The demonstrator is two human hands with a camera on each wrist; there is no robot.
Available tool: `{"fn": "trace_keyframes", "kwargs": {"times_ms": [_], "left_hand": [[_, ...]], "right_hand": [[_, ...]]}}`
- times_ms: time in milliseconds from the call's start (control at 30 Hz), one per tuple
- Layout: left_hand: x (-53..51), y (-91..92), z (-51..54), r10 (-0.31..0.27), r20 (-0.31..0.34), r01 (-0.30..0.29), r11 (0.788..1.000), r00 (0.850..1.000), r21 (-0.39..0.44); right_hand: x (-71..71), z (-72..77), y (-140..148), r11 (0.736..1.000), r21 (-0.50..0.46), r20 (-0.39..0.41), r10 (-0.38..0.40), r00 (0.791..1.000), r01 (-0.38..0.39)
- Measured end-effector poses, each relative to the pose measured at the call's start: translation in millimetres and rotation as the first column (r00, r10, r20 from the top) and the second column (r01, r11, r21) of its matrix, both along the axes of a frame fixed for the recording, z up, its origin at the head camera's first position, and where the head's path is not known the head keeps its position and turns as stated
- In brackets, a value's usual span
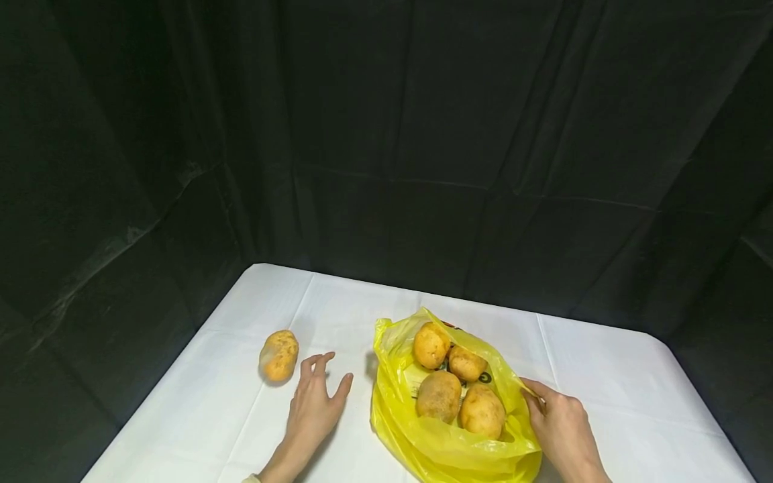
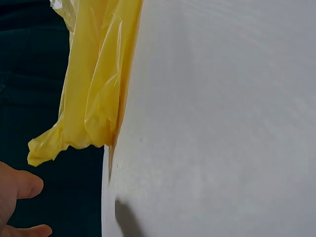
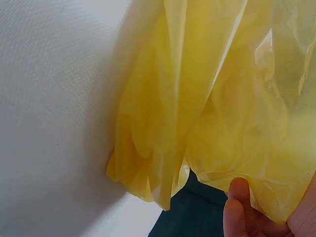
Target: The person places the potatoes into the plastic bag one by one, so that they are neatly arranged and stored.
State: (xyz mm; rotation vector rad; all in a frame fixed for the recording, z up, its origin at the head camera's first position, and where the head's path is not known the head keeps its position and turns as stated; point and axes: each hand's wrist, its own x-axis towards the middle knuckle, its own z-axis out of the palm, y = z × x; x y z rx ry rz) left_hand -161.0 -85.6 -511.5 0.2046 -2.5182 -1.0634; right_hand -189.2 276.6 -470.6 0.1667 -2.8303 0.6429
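In the head view a yellow plastic bag (image 1: 395,429) stands with its mouth spread wide, and several potatoes (image 1: 483,410) lie inside it. My right hand (image 1: 564,429) pinches the bag's right rim; the right wrist view shows the fingers (image 3: 240,190) bent against the yellow film. To the left of the bag, my left hand (image 1: 317,406) is held above the table with fingers and thumb spread, holding nothing. One loose potato (image 1: 280,355) lies just beyond its left side, apart from the fingers. The left wrist view catches only fingertips near the bag's folds (image 2: 94,74).
A white cloth (image 1: 350,302) with fold creases covers the table. Dark curtains (image 1: 386,134) hang behind it and along both sides. Dark printing shows on the bag's inner face between the potatoes.
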Motion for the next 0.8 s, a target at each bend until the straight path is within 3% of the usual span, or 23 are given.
{"fn": "trace_keyframes", "kwargs": {"times_ms": [500,800], "left_hand": [[9.2,-21.5,1.5,0.075,-0.073,-0.069,0.994,0.995,0.082],[7.6,-35.2,4.9,0.181,-0.214,-0.163,0.982,0.96,0.1]], "right_hand": [[-1.3,0.1,1.0,1.0,-0.008,0.03,-0.002,1.0,0.003],[-1.0,0.2,0.6,1.0,-0.009,0.024,-0.001,1.0,0.001]]}}
